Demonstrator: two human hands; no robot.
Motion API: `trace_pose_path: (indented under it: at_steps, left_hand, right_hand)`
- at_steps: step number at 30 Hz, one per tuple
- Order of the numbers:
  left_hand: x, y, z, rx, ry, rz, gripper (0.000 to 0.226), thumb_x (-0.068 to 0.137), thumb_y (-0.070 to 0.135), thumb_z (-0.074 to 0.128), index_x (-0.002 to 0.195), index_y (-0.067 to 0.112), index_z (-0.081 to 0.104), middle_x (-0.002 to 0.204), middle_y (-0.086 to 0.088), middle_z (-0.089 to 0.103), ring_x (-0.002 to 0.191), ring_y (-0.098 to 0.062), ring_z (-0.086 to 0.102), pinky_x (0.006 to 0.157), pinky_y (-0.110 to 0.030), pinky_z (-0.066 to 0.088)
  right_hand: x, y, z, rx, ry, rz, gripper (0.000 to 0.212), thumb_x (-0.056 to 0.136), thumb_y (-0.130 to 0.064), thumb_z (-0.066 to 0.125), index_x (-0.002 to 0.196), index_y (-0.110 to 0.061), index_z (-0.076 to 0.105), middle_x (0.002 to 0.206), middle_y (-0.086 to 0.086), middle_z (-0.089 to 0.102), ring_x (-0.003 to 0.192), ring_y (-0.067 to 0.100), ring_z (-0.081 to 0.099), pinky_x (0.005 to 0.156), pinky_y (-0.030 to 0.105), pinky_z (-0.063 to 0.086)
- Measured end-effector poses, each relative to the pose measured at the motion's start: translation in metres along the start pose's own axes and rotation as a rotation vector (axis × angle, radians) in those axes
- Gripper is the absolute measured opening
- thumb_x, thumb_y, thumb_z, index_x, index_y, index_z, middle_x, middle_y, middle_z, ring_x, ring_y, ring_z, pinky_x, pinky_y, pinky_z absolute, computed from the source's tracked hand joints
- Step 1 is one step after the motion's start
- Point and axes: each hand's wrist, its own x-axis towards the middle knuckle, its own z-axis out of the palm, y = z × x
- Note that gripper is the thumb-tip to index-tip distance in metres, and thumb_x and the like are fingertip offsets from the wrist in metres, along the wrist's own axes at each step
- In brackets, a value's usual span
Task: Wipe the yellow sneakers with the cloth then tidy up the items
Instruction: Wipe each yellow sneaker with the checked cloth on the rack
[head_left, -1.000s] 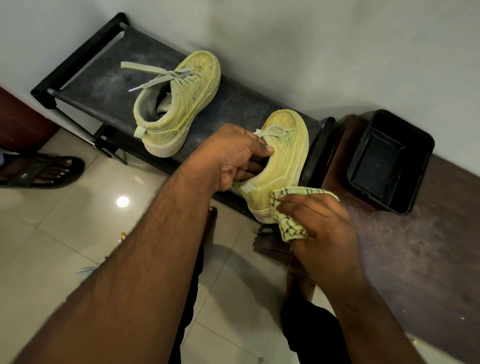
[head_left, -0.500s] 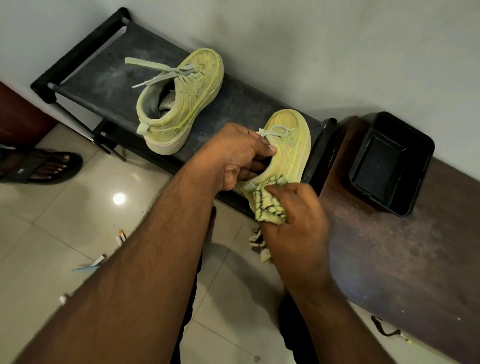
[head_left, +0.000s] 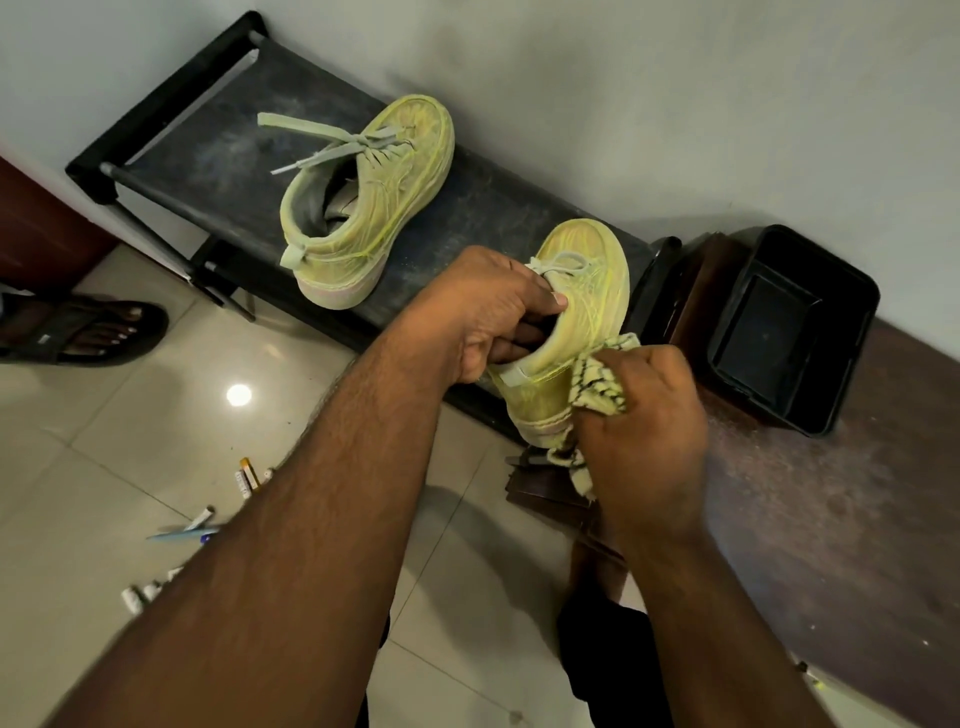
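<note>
Yellow, and dulled with dust, the near sneaker (head_left: 576, 312) sits at the right end of the black bench (head_left: 218, 156), heel toward the person. The left hand (head_left: 478, 312) holds it at the collar, fingers hooked into the opening and thumb over the rim by the laces; that grip is there to brace the shoe so it does not slide or tip under rubbing. The right hand (head_left: 644, 415) is closed around a bunched, checked cloth (head_left: 597, 384), pressing the wad against the outer side of the heel and the sole edge. Bunching gives a firm pad, while a loose tail hangs down below the bench edge.

Further left on the bench, well apart, the far sneaker (head_left: 363, 202) stands with its laces splayed, waiting untouched by either hand. A black tub (head_left: 795, 332) rests on the brown surface (head_left: 857, 519) just right of the bench, probably where items go when tidying. Small tubes (head_left: 247, 475) lie scattered on the tiled floor (head_left: 104, 467).

Wiping looks to be in its first half, since both shoes show grime; tidying has not begun.
</note>
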Motion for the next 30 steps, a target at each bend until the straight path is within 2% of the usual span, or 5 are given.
trace_pose_path:
  at_steps: [5,14,19,26,30]
  left_hand:
    - [-0.001,0.002,-0.001,0.014,0.013,0.005,0.007,0.085,0.001,0.067,0.092,-0.001,0.068,0.071,-0.010,0.067,0.051,-0.015,0.064,0.046,-0.023,0.051]
    - [-0.001,0.001,0.000,0.009,0.008,0.002,0.007,0.085,0.001,0.067,0.092,-0.001,0.067,0.070,-0.010,0.067,0.051,-0.014,0.065,0.046,-0.023,0.051]
    - [-0.001,0.001,0.000,0.003,0.003,0.003,0.017,0.086,0.000,0.066,0.101,-0.006,0.066,0.072,-0.011,0.068,0.051,-0.015,0.066,0.046,-0.024,0.052]
    - [-0.001,0.001,-0.001,-0.010,0.004,-0.005,0.006,0.086,0.001,0.067,0.092,0.000,0.067,0.069,-0.008,0.068,0.049,-0.013,0.066,0.046,-0.022,0.051]
    - [-0.002,0.001,-0.001,-0.021,0.007,-0.001,0.014,0.085,0.000,0.067,0.098,-0.004,0.067,0.070,-0.010,0.068,0.049,-0.014,0.066,0.045,-0.022,0.051]
  right_hand:
    - [-0.011,-0.018,0.006,-0.027,-0.035,-0.214,0.025,0.071,-0.002,0.067,0.095,0.004,0.069,0.086,0.013,0.060,0.077,0.024,0.056,0.060,0.029,0.047]
    - [-0.010,-0.015,0.005,-0.057,-0.035,-0.249,0.027,0.077,-0.011,0.057,0.096,0.004,0.069,0.087,0.013,0.061,0.077,0.025,0.056,0.063,0.027,0.044]
    - [0.004,0.007,0.001,-0.061,-0.012,-0.086,0.028,0.072,-0.001,0.070,0.100,0.002,0.069,0.090,0.012,0.059,0.081,0.026,0.056,0.066,0.038,0.053]
    - [-0.012,-0.009,0.002,-0.041,-0.082,-0.242,0.031,0.071,-0.007,0.060,0.099,0.001,0.070,0.090,0.011,0.062,0.079,0.026,0.056,0.063,0.026,0.045]
    - [0.007,0.015,0.000,0.004,-0.052,-0.017,0.029,0.073,0.000,0.068,0.102,-0.004,0.070,0.094,0.007,0.059,0.084,0.025,0.058,0.067,0.041,0.054]
